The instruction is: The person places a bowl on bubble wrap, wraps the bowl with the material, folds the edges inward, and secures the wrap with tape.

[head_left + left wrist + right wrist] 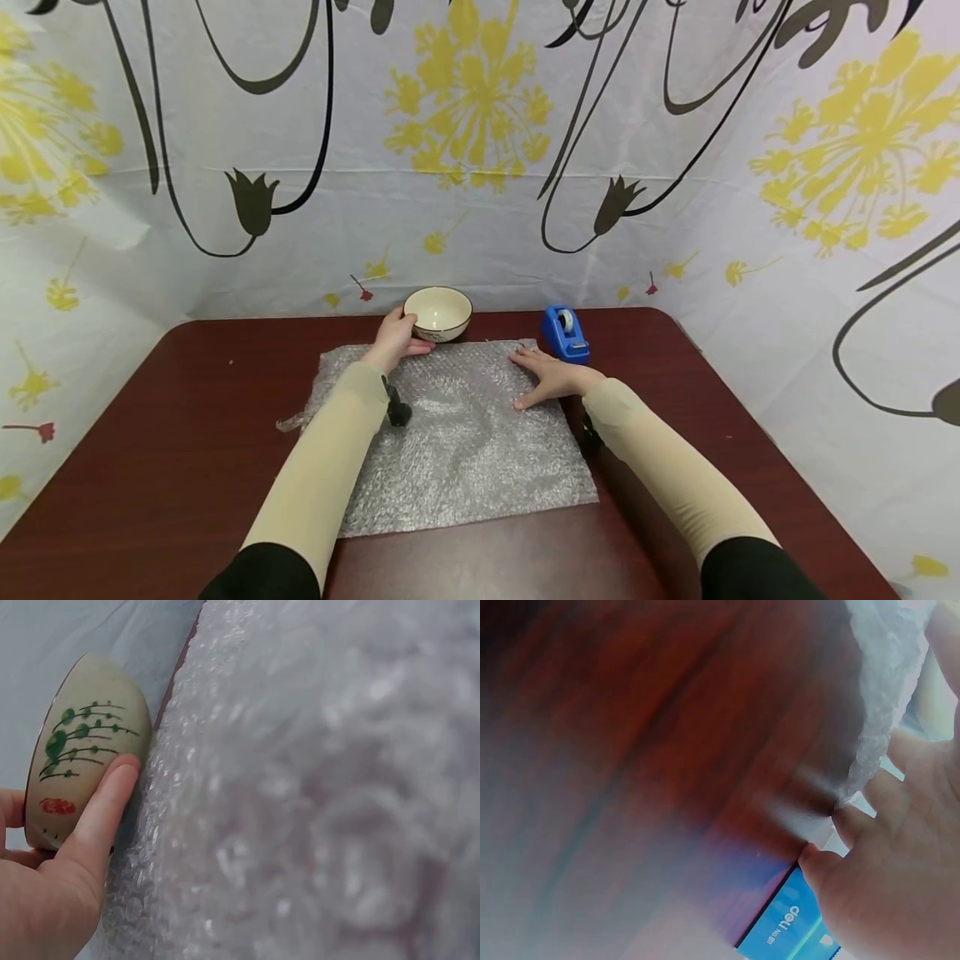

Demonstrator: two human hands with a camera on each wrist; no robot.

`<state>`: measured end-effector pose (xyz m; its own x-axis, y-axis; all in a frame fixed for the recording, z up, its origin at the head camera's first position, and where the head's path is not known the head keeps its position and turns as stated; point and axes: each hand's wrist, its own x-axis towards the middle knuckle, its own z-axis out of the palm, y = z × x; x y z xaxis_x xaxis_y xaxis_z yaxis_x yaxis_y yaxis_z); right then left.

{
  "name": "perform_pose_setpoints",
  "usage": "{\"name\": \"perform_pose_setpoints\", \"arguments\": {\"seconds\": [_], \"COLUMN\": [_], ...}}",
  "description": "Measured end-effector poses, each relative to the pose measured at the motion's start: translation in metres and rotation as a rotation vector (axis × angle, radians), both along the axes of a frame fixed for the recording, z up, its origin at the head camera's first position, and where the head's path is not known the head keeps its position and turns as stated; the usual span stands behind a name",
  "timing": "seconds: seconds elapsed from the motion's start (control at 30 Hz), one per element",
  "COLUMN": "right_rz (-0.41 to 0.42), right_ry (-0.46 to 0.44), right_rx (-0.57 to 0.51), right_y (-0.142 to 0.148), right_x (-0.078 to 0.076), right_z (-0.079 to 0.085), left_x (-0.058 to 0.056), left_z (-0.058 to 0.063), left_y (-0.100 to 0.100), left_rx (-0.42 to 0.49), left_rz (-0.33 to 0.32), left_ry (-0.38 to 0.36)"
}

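Head view: the left hand (396,340) grips the left side of the bowl (439,310), upper centre of the frame, near the top edge of the bubble wrap (465,450). The right hand (553,377), fingers spread, rests at the wrap's upper right, just beside the tape dispenser (566,335).

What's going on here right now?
A person's left-hand grip holds an empty cream bowl by its side, at the far edge of a flat sheet of bubble wrap. The right-hand grip is spread over the sheet's right side, next to a blue tape dispenser. The bowl is unwrapped; I can't tell whether it is lifted.
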<state>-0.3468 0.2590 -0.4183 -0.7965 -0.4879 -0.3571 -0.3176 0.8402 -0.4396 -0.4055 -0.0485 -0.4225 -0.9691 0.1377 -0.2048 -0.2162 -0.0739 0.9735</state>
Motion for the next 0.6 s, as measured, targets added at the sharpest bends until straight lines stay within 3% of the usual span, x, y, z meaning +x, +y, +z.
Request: {"name": "perform_pose_setpoints", "arguments": {"seconds": [0.6], "right_rz": [-0.011], "right_ry": [-0.011], "right_rx": [0.021], "right_y": [0.0001], "right_x": [-0.0008], "right_z": [0.0005], "left_x": [0.0000], "left_z": [0.0019], "left_y": [0.0047], "left_rx": [-0.022], "left_rz": [0.064], "left_ry": [0.053]}}
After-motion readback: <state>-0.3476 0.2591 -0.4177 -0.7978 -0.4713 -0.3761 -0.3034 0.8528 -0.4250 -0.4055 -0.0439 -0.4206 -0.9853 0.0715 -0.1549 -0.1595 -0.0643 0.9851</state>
